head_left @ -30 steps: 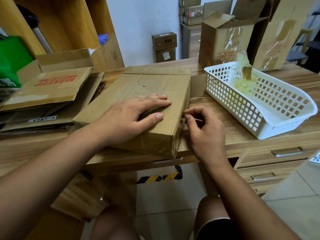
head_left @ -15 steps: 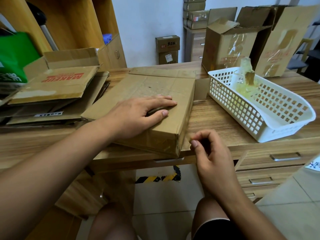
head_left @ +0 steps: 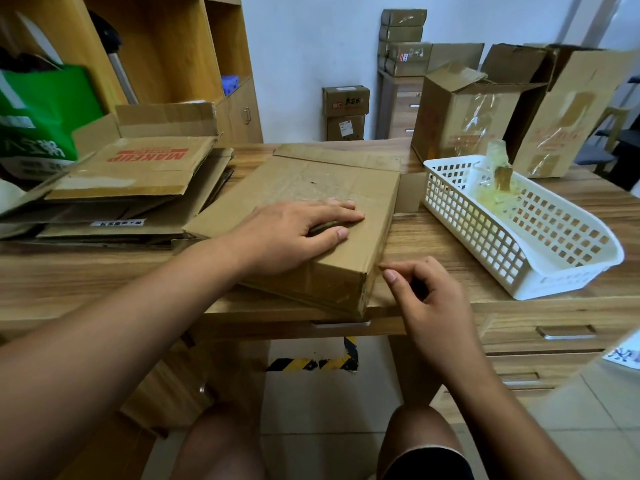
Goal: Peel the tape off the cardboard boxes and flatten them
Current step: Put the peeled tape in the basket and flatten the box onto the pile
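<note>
A closed brown cardboard box (head_left: 311, 188) lies flat on the wooden desk (head_left: 433, 237), its near corner hanging over the front edge. My left hand (head_left: 294, 230) presses flat on the box top, fingers straight. My right hand (head_left: 419, 289) is curled at the box's right side by the near corner. Its thumb and forefinger pinch at the wall there, on clear tape that barely shows. Glossy tape (head_left: 332, 292) covers the box's front face.
Flattened boxes (head_left: 131, 181) are stacked at the left, with a green bag (head_left: 38, 116) behind them. A white plastic basket (head_left: 519, 251) at the right holds crumpled peeled tape (head_left: 495, 181). Open taped boxes (head_left: 460, 123) stand at the back right. Desk drawers (head_left: 561, 332) sit below right.
My right hand has slid along the box's right side from its middle toward the near corner. The left hand has stayed pressed on the box top.
</note>
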Available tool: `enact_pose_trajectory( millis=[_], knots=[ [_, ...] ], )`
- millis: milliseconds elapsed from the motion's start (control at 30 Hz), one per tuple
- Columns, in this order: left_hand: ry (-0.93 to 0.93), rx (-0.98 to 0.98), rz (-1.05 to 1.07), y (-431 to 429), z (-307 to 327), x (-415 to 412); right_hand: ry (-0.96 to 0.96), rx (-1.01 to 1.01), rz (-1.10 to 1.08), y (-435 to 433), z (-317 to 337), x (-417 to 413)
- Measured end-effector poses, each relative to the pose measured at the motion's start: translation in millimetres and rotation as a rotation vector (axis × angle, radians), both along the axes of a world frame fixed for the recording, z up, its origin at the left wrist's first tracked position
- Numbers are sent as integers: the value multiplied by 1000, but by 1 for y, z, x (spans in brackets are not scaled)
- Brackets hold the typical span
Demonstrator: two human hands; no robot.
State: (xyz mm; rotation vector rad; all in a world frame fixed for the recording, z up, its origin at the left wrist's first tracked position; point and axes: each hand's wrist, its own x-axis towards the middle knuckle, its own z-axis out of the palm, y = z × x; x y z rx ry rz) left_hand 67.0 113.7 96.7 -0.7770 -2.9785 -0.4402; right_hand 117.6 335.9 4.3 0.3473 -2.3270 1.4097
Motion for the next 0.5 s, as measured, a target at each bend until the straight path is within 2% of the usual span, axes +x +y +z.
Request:
enact_pose_trajectory(
  millis=[300,500],
  knots=[
    [-3,20,0,-2,-1,-3,149,7,-17,-10,-12,54],
    [15,25,-3,-2,-2,-3,157,-12,-69,2,-10,62]
  ],
)
